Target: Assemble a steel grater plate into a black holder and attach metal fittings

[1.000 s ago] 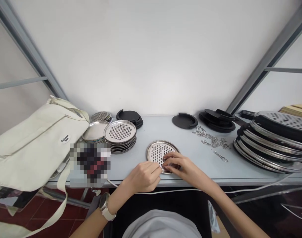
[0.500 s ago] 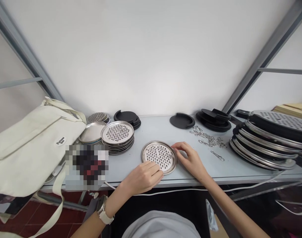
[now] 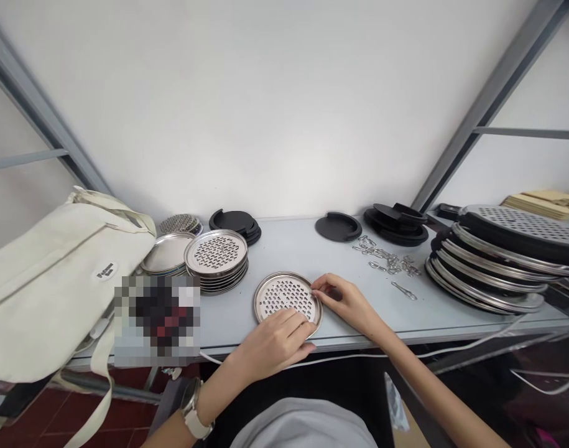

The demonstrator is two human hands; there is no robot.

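A round metal grater disc (image 3: 277,295) with rows of raised holes and a rolled rim lies near the table's front edge. My left hand (image 3: 279,339) comes over its front side, fingers curled on the rim and the thumb below; the hand hides that part of the disc. At the right rim, the thumb and forefinger of my right hand (image 3: 342,302) are closed on the edge. To the left stands a stack of similar grater discs (image 3: 217,255), beside a stack of plain metal discs (image 3: 170,252).
Black round holders (image 3: 339,227) lie along the back. Small metal clips (image 3: 391,264) are scattered right of my hands. A tall stack of large discs (image 3: 489,274) stands at the right. A cream bag (image 3: 55,280) and a blurred patch (image 3: 158,320) occupy the left.
My left hand has shifted right along the disc's front rim, its fingers a little more spread. My right hand stays at the right rim. The whole view has shifted slightly.
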